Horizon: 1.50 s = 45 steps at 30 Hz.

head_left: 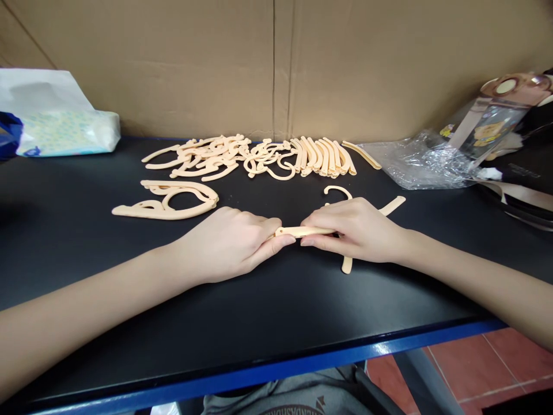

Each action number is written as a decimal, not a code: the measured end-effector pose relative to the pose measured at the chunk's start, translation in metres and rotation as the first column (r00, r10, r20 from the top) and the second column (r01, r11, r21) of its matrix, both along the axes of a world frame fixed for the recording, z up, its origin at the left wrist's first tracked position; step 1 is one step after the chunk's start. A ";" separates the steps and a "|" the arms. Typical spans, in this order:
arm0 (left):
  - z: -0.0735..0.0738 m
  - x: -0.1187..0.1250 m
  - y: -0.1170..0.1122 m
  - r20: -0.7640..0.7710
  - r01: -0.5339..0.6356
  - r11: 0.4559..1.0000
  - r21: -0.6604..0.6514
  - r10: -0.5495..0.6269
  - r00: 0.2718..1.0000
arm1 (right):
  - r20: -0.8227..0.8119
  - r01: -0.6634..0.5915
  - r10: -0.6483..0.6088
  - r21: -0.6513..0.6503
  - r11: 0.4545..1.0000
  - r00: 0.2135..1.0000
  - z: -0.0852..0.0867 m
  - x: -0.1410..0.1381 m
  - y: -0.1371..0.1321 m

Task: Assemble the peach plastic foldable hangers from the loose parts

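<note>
My left hand (233, 242) and my right hand (356, 229) meet at the middle of the black table (86, 276), both pinching a cream plastic hanger part (302, 231) held between them. More of that part sticks out past my right hand: an arm (393, 205) toward the right, a hook (337, 190) behind, a stub (347, 265) below. A stack of assembled cream hangers (168, 202) lies left of my hands. At the back lies a heap of loose hooks (224, 155) and a row of curved arm pieces (324, 157).
A cardboard wall (276, 63) stands behind the table. A tissue pack (64, 132) sits at the back left. Crumpled clear plastic (419, 158) and a packaged item (496, 121) lie at the right. The table's blue front edge (302, 363) is close to my body.
</note>
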State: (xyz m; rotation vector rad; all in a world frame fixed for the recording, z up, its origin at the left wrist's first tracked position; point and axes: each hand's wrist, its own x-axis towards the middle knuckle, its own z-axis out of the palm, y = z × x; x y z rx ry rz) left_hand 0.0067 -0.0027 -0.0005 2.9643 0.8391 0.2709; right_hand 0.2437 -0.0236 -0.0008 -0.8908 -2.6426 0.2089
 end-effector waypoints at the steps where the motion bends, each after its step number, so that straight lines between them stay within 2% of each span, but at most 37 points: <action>1: 0.000 0.000 0.000 0.007 0.000 1.000 0.003 0.000 1.000 | -0.001 0.002 -0.002 -0.003 1.000 1.000 0.000 0.000 0.000; 8: -0.002 -0.001 0.000 0.014 0.000 1.000 0.021 0.000 1.000 | 0.007 0.010 -0.010 -0.028 1.000 1.000 0.000 0.000 0.000; 20: -0.001 -0.001 0.000 0.043 0.066 0.997 0.028 -0.068 0.997 | 0.036 0.013 -0.011 -0.049 0.999 0.999 0.000 0.001 -0.001; 30: 0.004 -0.002 -0.002 -0.008 0.021 0.999 0.046 -0.020 1.000 | 0.037 0.003 -0.003 0.000 1.000 0.999 0.001 0.000 0.000; 37: 0.001 -0.002 -0.001 0.043 0.019 1.000 -0.011 -0.019 0.999 | -0.009 -0.002 0.001 -0.071 0.997 1.000 -0.002 0.001 -0.001; 41: -0.001 -0.001 -0.001 0.049 0.017 0.999 -0.045 -0.015 0.999 | -0.027 0.000 -0.001 -0.020 1.000 1.000 -0.004 0.001 0.000; 45: -0.003 -0.001 -0.001 0.033 0.014 1.000 0.010 -0.015 0.999 | -0.037 0.005 -0.004 0.029 1.000 0.999 -0.004 0.001 0.000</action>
